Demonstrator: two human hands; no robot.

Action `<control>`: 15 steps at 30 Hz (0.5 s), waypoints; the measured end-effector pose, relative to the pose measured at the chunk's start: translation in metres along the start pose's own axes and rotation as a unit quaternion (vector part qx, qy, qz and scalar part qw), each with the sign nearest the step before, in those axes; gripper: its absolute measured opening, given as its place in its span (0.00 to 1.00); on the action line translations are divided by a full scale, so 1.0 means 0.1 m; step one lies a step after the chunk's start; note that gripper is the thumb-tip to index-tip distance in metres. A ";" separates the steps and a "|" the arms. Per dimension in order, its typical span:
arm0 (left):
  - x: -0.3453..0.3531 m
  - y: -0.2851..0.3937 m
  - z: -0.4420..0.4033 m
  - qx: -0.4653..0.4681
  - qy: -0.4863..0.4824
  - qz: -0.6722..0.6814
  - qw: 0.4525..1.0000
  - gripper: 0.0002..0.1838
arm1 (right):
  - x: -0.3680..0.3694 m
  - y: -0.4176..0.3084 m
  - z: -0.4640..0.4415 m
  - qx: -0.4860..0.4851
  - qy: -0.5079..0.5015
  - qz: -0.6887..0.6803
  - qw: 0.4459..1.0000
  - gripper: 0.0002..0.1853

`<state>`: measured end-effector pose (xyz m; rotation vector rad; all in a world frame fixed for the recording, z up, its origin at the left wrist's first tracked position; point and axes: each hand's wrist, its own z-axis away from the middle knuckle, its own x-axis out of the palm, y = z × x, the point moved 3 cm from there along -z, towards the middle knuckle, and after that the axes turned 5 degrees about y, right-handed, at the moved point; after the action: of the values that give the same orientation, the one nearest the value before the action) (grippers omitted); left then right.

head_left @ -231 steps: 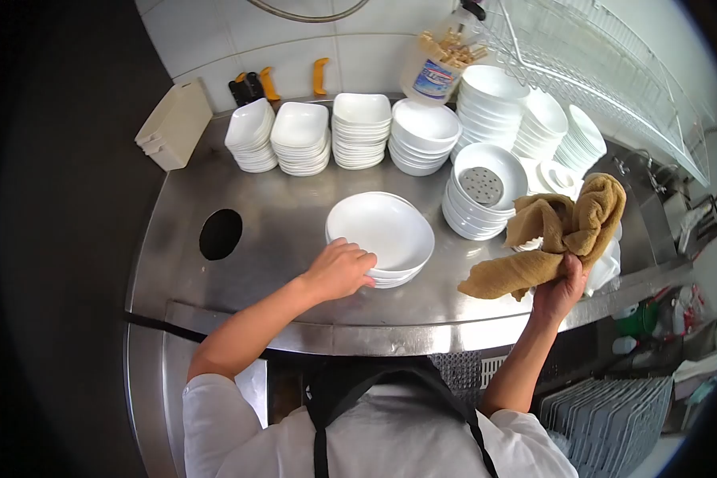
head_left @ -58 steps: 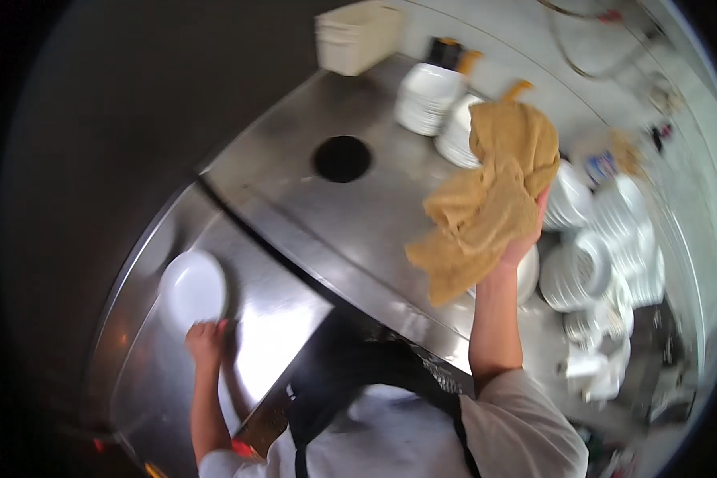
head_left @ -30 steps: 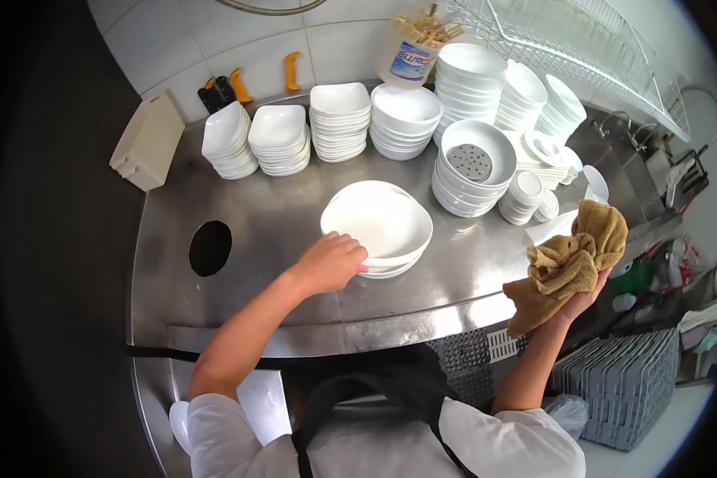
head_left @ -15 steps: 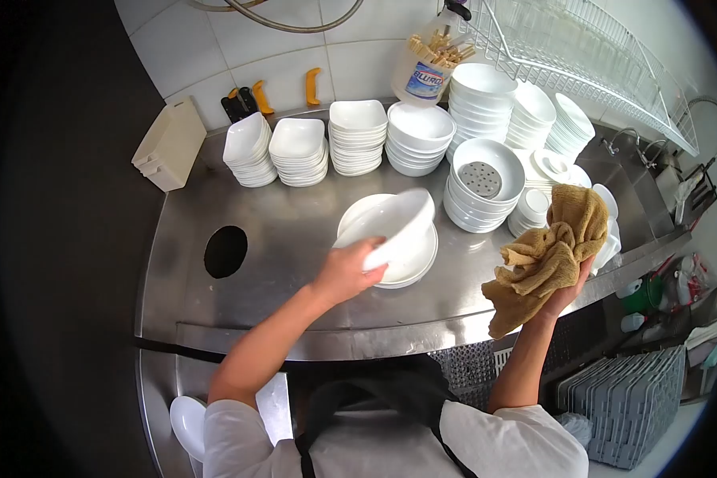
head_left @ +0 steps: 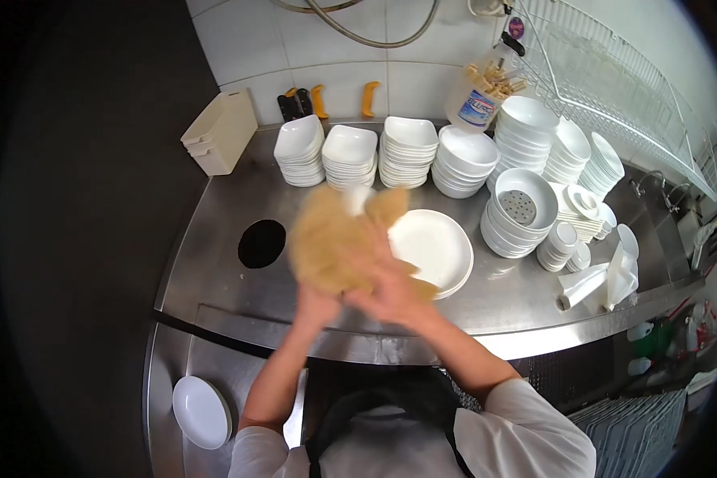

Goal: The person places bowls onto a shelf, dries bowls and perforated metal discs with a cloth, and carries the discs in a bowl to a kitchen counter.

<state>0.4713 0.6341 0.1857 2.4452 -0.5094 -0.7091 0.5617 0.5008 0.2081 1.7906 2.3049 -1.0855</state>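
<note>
In front of me a brown cloth (head_left: 327,239), blurred by motion, wraps a white bowl (head_left: 359,201) that shows only as a small patch. My left hand (head_left: 317,305) is closed at the lower left of this bundle, its fingers mostly hidden by the cloth; it still appears to hold the bowl. On the other side, my right hand (head_left: 390,288) presses the cloth against the bowl. Just right of both hands, a short stack of white plates or shallow bowls (head_left: 432,248) lies on the steel counter (head_left: 223,275).
Stacks of square white dishes (head_left: 351,147) and round bowls (head_left: 466,155) line the back. A perforated strainer (head_left: 520,207) tops one stack. A round hole (head_left: 261,244) opens at left. Cups (head_left: 562,239) and crumpled white bags (head_left: 605,280) are at right; a white dish (head_left: 202,412) lies lower left.
My right hand has brought the cloth leftward from the right side onto the bowl. My left hand has moved the bowl left, off the stack. The view has shifted too.
</note>
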 end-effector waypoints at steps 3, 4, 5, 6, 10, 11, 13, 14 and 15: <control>-0.12 0.17 0.13 -0.171 0.017 0.223 0.960 0.20 | 0.08 -0.17 -0.37 -0.015 0.068 -0.026 0.997 0.28; -0.22 0.25 0.13 -0.239 -0.003 0.296 0.925 0.19 | 0.12 -0.13 -0.46 0.000 0.063 -0.055 0.997 0.27; -0.34 0.38 0.12 -0.222 -0.023 0.224 0.949 0.16 | 0.13 -0.07 -0.60 0.061 0.093 -0.136 0.984 0.21; -0.46 0.49 0.13 -0.205 -0.044 0.151 0.966 0.14 | 0.21 0.08 -0.68 0.272 0.083 -0.312 0.907 0.21; -0.56 0.61 0.19 0.019 -0.069 0.016 0.997 0.14 | 0.79 0.46 -0.48 0.473 0.018 -0.574 0.668 0.25; -0.50 0.55 0.20 0.048 -0.052 -0.013 0.997 0.15 | 0.95 0.42 -0.27 0.469 0.045 -0.578 0.666 0.24; -0.40 0.24 0.28 0.079 -0.037 -0.052 0.995 0.17 | 1.38 0.56 0.25 0.506 0.048 -0.678 0.531 0.24; -0.34 0.07 0.32 0.094 -0.031 -0.071 0.993 0.18 | 1.39 0.47 0.36 0.568 0.034 -0.652 0.501 0.24; -0.33 -0.09 0.34 0.087 -0.018 -0.085 0.992 0.17 | 1.39 0.37 0.47 0.627 0.024 -0.625 0.465 0.23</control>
<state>0.4272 0.6438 0.1682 2.6666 -0.3934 -0.8105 0.5288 0.5966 0.0951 -0.9712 2.6412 -3.3854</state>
